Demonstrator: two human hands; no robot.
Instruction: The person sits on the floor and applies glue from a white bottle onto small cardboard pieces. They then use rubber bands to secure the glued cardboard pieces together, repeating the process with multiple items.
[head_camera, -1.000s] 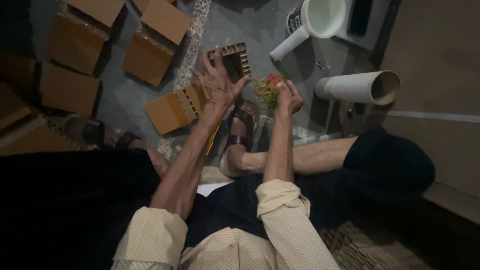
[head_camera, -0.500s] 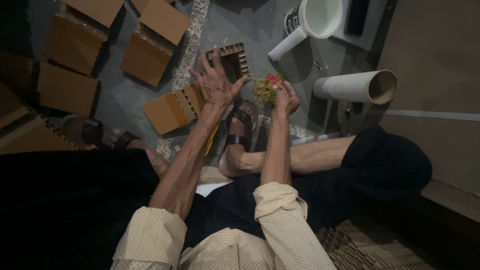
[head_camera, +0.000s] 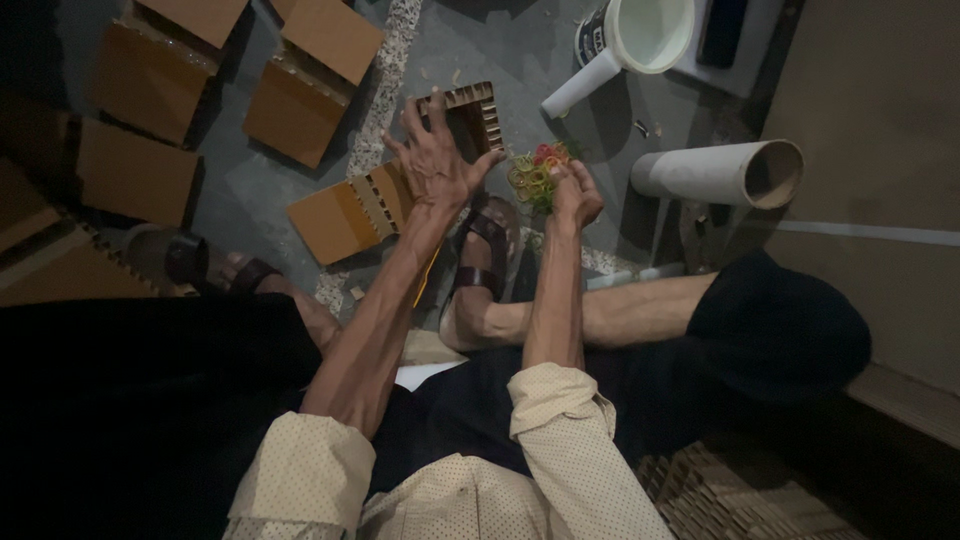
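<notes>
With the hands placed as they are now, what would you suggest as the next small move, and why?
Probably draw one band from the rubber bands bunched in the right hand, since the left hand is spread open, empty, over the small cardboard frame.

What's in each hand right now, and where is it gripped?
The right hand pinches a bunch of coloured rubber bands at its right edge. The left hand is spread open over a small cardboard frame; whether it grips it cannot be told.
</notes>
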